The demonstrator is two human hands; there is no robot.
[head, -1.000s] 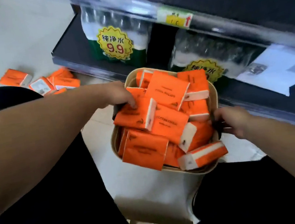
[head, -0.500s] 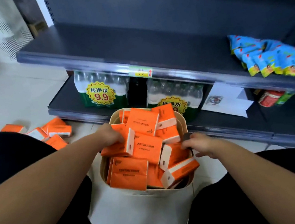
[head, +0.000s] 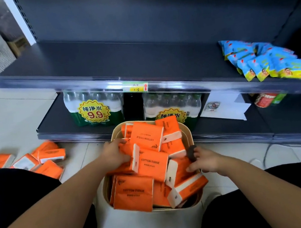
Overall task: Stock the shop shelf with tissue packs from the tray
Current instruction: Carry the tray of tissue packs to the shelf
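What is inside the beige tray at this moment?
Orange tissue packs, heaped past the tray rim; left hand grips one. Lower layers and the tray floor are covered.

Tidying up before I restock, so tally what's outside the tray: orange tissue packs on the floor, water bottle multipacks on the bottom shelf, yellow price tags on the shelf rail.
Orange rectangular tissue packs on the floor: 5
Clear shrink-wrapped water bottle multipacks: 2
Yellow paper price tag: 1
Total: 8

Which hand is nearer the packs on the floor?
Left. The left hand grips a pack at the tray's left side, toward the floor packs; the right hand is at its right rim.
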